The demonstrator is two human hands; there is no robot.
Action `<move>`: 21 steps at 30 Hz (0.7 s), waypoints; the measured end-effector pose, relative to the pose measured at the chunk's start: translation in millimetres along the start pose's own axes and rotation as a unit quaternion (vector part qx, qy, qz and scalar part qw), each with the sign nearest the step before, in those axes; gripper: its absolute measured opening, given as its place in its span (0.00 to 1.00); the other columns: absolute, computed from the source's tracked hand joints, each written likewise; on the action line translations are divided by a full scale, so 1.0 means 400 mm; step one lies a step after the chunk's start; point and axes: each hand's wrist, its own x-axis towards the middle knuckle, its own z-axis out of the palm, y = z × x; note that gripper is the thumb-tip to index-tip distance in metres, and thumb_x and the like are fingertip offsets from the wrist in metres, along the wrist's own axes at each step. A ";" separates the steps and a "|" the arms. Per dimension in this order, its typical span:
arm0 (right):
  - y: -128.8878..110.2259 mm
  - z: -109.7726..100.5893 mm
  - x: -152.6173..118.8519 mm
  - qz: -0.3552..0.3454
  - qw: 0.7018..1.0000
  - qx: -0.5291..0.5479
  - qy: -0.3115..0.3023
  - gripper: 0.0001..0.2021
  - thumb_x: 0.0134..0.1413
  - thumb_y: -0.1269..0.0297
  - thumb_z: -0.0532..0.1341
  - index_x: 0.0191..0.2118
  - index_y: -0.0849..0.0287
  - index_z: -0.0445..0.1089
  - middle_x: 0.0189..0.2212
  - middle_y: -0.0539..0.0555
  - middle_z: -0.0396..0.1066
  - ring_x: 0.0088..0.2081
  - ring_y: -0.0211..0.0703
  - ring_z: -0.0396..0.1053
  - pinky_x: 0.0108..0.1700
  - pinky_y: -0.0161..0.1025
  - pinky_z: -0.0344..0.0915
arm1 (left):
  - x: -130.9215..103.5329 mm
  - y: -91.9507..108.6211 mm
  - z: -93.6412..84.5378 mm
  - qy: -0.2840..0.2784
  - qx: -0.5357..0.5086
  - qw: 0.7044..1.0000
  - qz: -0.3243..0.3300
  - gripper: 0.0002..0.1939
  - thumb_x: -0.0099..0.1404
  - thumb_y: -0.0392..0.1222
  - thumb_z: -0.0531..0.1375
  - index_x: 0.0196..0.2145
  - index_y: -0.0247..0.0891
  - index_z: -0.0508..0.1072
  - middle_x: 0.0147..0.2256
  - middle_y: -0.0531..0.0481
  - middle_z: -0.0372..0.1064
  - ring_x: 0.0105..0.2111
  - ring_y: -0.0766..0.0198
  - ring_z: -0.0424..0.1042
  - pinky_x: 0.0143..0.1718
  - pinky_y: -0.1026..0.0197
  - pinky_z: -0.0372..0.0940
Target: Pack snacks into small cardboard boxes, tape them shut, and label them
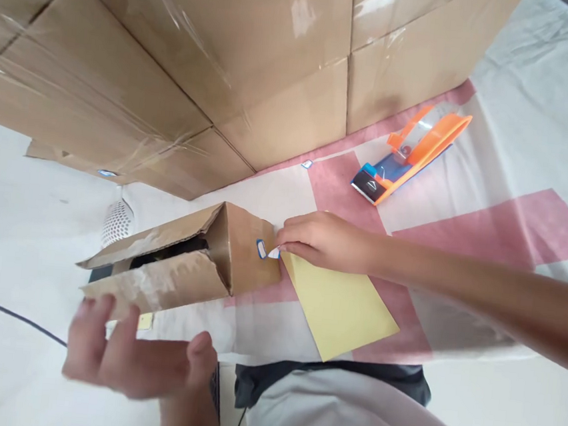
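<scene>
My right hand (324, 240) pinches a small white label with a blue edge (274, 253) between thumb and fingers, right beside the end of a narrow cardboard box (252, 260). A similar label (261, 248) is on that end face. The box's top flaps stand partly raised, and something dark shows in the gap. Under my right wrist lies a pale yellow sheet (340, 309). My left hand (136, 359), slightly blurred, hovers in front of the box with palm up, fingers loosely bent and apart, holding nothing.
Taped cartons (284, 106) form a wall behind. An orange and blue tape dispenser (404, 157) rests on the pink-and-white cloth (468, 224) at the right. Another small label (307, 164) lies near the cartons. A white perforated object (117, 222) stands behind the box, and a dark cable (8, 314) runs at left.
</scene>
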 end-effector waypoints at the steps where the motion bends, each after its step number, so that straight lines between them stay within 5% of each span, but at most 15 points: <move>1: 0.003 0.004 0.019 -0.012 0.999 -0.034 -0.022 0.13 0.71 0.70 0.54 0.46 0.58 0.77 0.42 0.55 0.78 0.41 0.43 0.73 0.36 0.39 0.57 | 0.010 -0.012 -0.007 0.052 0.017 0.998 -0.005 0.38 0.72 0.59 0.51 0.73 0.43 0.50 0.73 0.36 0.49 0.72 0.31 0.47 0.68 0.19 0.43; 4: 0.003 0.010 0.061 -0.032 0.990 -0.123 -0.062 0.13 0.71 0.70 0.54 0.45 0.58 0.77 0.41 0.55 0.78 0.40 0.44 0.72 0.33 0.40 0.51 | 0.032 -0.017 -0.010 0.050 0.051 0.997 -0.012 0.35 0.76 0.57 0.48 0.74 0.39 0.54 0.73 0.36 0.51 0.73 0.36 0.49 0.71 0.25 0.40; 9: -0.002 0.017 0.076 0.000 0.978 -0.195 -0.069 0.14 0.72 0.70 0.52 0.45 0.58 0.76 0.39 0.55 0.77 0.38 0.43 0.70 0.32 0.40 0.48 | 0.048 -0.012 0.017 0.056 0.047 0.997 0.010 0.32 0.76 0.59 0.45 0.66 0.38 0.70 0.61 0.34 0.71 0.64 0.40 0.69 0.67 0.35 0.55; 14: 0.013 0.021 0.075 -0.003 0.987 -0.150 -0.065 0.13 0.74 0.65 0.53 0.44 0.58 0.76 0.40 0.54 0.77 0.39 0.43 0.71 0.32 0.39 0.50 | 0.057 -0.019 0.030 0.104 0.032 0.994 0.013 0.32 0.74 0.60 0.47 0.58 0.37 0.78 0.52 0.35 0.79 0.57 0.40 0.76 0.64 0.40 0.61; 21: 0.063 0.033 0.065 -0.104 0.991 -0.077 -0.035 0.14 0.75 0.64 0.52 0.45 0.57 0.76 0.39 0.52 0.77 0.37 0.39 0.71 0.34 0.37 0.57 | 0.056 -0.032 0.039 0.122 0.018 0.992 0.037 0.32 0.72 0.58 0.49 0.57 0.34 0.79 0.52 0.34 0.79 0.54 0.40 0.78 0.57 0.42 0.69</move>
